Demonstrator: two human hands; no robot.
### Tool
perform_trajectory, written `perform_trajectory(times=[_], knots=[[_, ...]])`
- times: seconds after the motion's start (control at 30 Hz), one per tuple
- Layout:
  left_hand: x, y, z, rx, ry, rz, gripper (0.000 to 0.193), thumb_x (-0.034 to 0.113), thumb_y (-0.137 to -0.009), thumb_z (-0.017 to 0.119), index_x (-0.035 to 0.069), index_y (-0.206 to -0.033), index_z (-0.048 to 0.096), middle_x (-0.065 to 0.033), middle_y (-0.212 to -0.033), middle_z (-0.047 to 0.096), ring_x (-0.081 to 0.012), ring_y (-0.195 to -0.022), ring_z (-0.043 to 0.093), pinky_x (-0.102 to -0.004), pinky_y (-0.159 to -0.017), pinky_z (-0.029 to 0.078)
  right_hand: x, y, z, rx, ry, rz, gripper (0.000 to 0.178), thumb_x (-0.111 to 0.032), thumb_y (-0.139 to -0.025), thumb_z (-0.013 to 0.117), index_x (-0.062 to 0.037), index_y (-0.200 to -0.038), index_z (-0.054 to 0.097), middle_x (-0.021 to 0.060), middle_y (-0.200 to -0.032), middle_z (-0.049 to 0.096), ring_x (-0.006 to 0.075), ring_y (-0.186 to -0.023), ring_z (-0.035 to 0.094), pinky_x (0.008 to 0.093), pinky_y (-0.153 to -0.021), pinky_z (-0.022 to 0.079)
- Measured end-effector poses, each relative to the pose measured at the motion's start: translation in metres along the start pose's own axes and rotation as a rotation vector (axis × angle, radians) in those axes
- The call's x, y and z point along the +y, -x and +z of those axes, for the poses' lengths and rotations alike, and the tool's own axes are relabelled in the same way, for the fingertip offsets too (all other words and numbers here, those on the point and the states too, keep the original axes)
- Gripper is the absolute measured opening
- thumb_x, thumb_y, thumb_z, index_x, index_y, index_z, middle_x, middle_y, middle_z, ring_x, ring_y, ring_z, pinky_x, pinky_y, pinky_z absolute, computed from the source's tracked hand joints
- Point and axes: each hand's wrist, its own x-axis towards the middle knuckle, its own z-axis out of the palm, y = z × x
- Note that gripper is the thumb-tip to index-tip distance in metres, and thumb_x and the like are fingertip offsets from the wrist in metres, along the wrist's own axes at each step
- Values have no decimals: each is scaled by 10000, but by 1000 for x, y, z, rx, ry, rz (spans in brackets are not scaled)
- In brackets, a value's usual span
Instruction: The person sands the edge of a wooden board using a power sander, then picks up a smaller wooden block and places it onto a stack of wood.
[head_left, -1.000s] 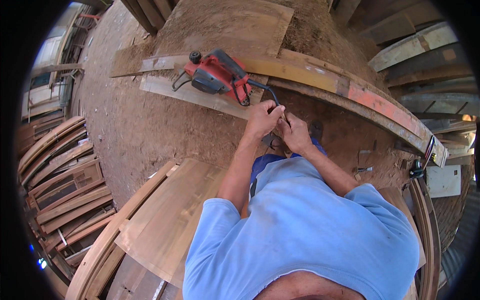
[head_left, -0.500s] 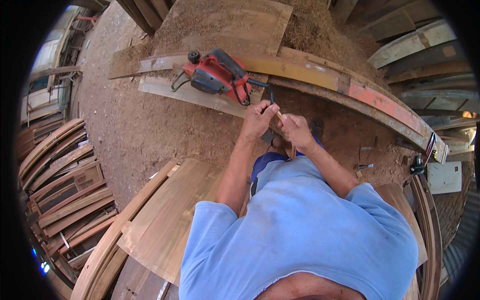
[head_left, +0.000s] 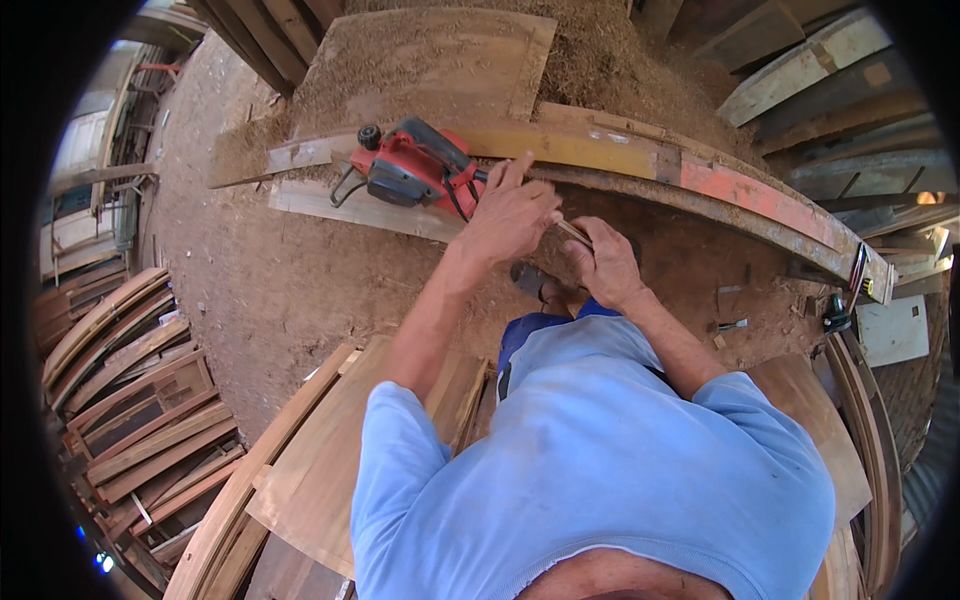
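Head view shows the right hand (head_left: 610,265) with fingers closed on a thin light-brown stick (head_left: 575,233), which is between the two hands; the left hand (head_left: 503,222) has its fingers partly spread near the other end, and I cannot tell if it grips this end. Just beyond the left hand, a red-and-black electric planer (head_left: 415,170) lies at a long wooden beam with yellow and orange paint (head_left: 600,153).

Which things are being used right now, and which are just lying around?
Seem in use:
thin stick-like thing, in the right grip
red-and-black planer, next to the left grip
long painted beam, running under the planer

Seem just lying about:
small tool on the ground
stacked wood, far left
white panel, far right
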Motion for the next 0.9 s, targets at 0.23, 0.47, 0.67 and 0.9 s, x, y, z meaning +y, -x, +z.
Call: perform_trajectory(times=[0.23,0.47,0.67,0.9], knots=[[-28,-24,4,-453,135,115,54,147,-856,673,98,-870,687,-96,-823,651,-309,-941,603,-430,-886,413,8,-8,-5,93,81,-14,181,-172,-937,631,-81,-1093,641,155,-944,661,407,-851,652,487,-730,516],[-26,-17,16,-229,158,206,55,152,-840,658,106,-810,660,-69,-768,641,-269,-866,597,-402,-799,421,13,-19,-10,-60,-11,95,178,-187,-952,603,-35,-1018,669,199,-840,653,420,-807,641,474,-699,497],[-29,-10,22,-213,228,214,52,137,-819,655,93,-816,627,-68,-790,621,-259,-878,564,-403,-802,412,36,-30,-6,-261,-261,257,224,-180,-956,589,18,-900,677,158,-695,597,257,-627,577,384,-633,469],[-28,-4,25,-204,219,216,35,104,-808,648,93,-824,619,-61,-795,592,-261,-880,553,-394,-824,414,39,-40,-9,-453,-690,619,299,-233,-984,597,39,-887,676,-20,-651,544,88,-587,465,273,-542,377]])
